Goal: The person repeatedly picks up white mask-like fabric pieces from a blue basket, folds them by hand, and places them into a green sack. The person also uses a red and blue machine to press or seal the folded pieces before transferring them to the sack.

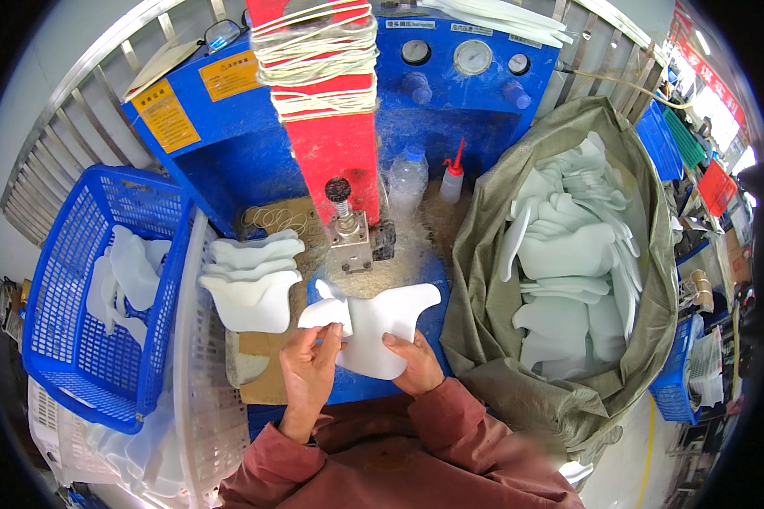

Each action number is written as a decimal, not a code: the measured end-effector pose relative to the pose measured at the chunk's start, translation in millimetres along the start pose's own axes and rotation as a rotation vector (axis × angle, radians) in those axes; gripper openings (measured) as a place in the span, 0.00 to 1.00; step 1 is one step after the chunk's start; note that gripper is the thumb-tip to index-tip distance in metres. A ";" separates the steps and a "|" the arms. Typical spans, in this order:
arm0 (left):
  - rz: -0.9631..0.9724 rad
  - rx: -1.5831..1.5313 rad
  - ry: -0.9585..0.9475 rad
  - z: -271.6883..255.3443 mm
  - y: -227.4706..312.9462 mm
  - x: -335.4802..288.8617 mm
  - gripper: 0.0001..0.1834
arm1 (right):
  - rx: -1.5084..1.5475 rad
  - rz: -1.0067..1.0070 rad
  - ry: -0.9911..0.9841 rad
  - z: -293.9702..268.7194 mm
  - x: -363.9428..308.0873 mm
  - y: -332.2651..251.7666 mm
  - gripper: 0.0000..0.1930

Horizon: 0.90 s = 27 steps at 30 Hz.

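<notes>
In front of the machine I hold a white, curved-edged foam piece [386, 331] between both hands. My left hand [310, 373] pinches its left side, where a flap [324, 315] stands folded up; I cannot tell whether that flap is a separate piece. My right hand [418, 363] grips the lower right edge, thumb on top and fingers underneath. Just beyond the foam is the metal head [348, 242] of the machine's red arm [331, 157]. Similar foam pieces [253, 297] lie in an overlapping row left of my hands.
At the left, a blue basket [165, 331] with some foam pieces rests over a white crate [204, 407]. A large olive sack [475, 314] full of foam shapes stands at the right. Behind the arm are a clear bottle [407, 182], a red-nozzled bottle [452, 182] and a blue gauge panel [437, 85].
</notes>
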<state>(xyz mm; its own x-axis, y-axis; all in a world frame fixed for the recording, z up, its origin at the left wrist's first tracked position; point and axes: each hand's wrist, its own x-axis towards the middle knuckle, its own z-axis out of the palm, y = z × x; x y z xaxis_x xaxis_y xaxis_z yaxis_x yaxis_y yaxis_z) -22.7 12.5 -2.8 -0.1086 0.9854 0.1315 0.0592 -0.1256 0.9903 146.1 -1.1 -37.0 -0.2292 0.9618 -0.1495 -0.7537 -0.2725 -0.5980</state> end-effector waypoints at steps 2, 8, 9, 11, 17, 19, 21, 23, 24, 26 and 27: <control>-0.031 -0.027 -0.014 2.5 2.6 4.7 0.11 | 0.039 -0.028 -0.004 0.1 2.2 -2.0 0.22; -0.094 -0.179 0.005 16.0 15.4 23.1 0.10 | -0.113 -0.091 0.007 -3.7 18.3 -18.8 0.19; -0.093 -0.203 0.007 17.8 16.9 26.2 0.10 | -0.245 -0.109 0.014 -5.7 21.8 -23.0 0.18; -0.104 -0.199 0.001 19.0 19.4 30.9 0.11 | -0.614 -0.225 -0.044 -9.5 26.9 -29.8 0.15; -0.141 -0.180 -0.009 15.5 23.1 33.2 0.12 | -0.235 -0.105 -0.010 -15.2 31.9 -30.0 0.12; -0.152 -0.187 -0.012 15.3 22.9 31.9 0.12 | -0.156 -0.075 0.002 -18.8 32.5 -27.8 0.11; -0.169 -0.206 -0.007 15.9 22.5 30.4 0.12 | -0.644 -0.233 -0.006 -23.9 31.8 -26.8 0.11; -0.155 -0.232 -0.018 16.7 22.1 32.3 0.12 | -0.701 -0.241 -0.004 -28.7 33.1 -26.7 0.12; -0.140 -0.257 -0.029 17.1 22.0 34.8 0.12 | -0.894 -0.298 -0.003 -31.0 33.8 -27.7 0.13; -0.145 -0.244 -0.034 16.5 22.5 37.7 0.12 | -1.129 -0.472 -0.008 -34.2 35.5 -30.1 0.15; -0.143 -0.249 -0.036 16.6 22.5 39.1 0.12 | -1.213 -0.512 -0.004 -35.2 36.2 -31.7 0.16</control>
<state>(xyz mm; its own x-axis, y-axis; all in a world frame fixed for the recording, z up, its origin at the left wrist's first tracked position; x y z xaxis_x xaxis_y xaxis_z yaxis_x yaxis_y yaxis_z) -9.1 50.0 23.9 -0.0625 0.9980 -0.0072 -0.1999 -0.0054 0.9798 183.4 43.2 -51.2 -0.0879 0.9484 0.3047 0.2726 0.3171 -0.9084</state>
